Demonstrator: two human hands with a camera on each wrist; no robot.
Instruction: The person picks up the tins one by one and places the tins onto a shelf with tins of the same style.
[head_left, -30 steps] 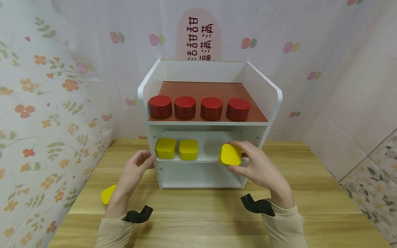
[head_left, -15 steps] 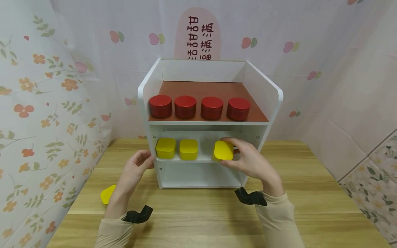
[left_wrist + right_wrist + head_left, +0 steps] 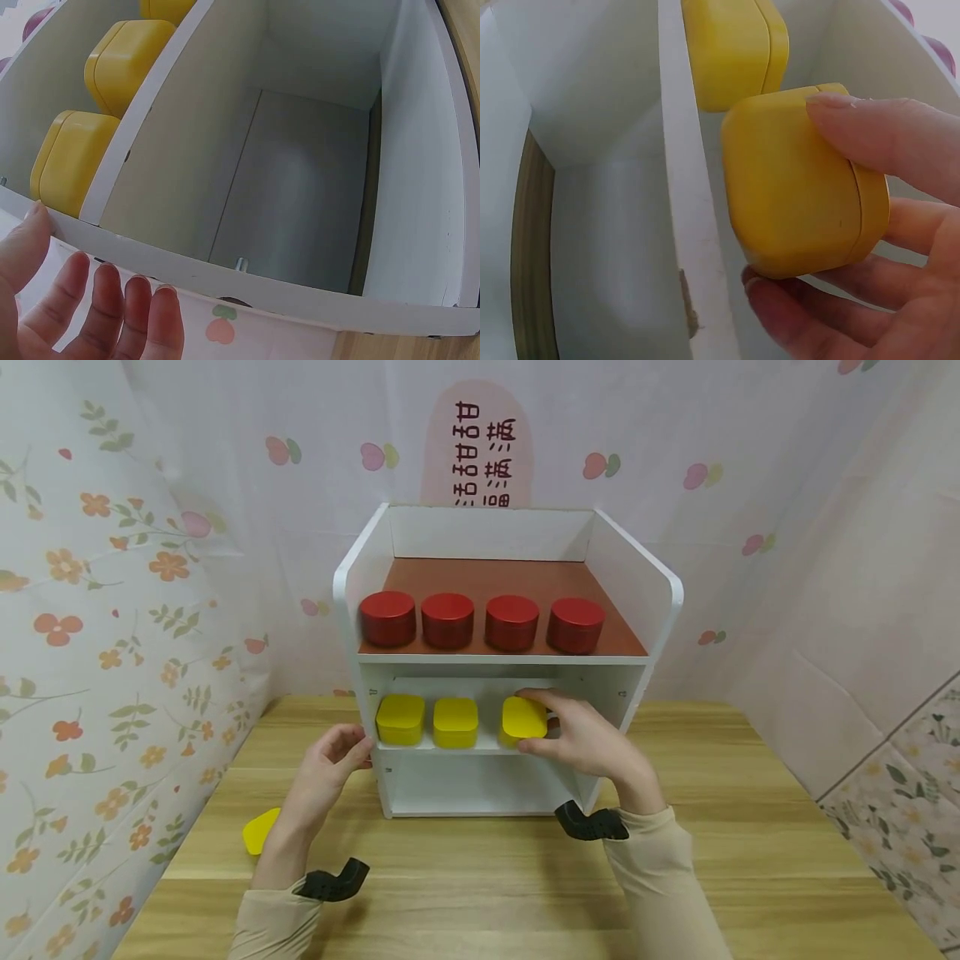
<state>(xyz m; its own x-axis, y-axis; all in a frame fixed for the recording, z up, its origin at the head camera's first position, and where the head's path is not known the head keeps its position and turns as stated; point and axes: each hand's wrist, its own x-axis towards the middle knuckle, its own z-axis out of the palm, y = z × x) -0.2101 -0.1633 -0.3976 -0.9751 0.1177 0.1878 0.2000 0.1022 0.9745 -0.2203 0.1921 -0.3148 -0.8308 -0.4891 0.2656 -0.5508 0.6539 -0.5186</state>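
My right hand [image 3: 588, 739] pinches a square yellow tin [image 3: 523, 720] with rounded corners between thumb and fingers, at the middle shelf of a white rack [image 3: 487, 813]. In the right wrist view this tin is tilted by the shelf's edge; whether it touches the shelf I cannot tell. Two like yellow tins, one at far left [image 3: 401, 720] and one beside it [image 3: 455, 723], stand on the same shelf. My left hand [image 3: 327, 772] is at the rack's left side panel, thumb tip [image 3: 34, 214] touching its front edge, fingers loosely bent along the outside.
Several round red tins [image 3: 512, 623] stand in a row on the brown top shelf. Another yellow tin [image 3: 261, 832] lies on the wooden table [image 3: 465, 885], partly hidden behind my left forearm. The bottom compartment [image 3: 487, 783] lies below the middle shelf. Printed curtains hang behind and left.
My right hand has moved left and slightly up along the middle shelf with the yellow tin, closer to the two standing there. My left hand stays where it was.
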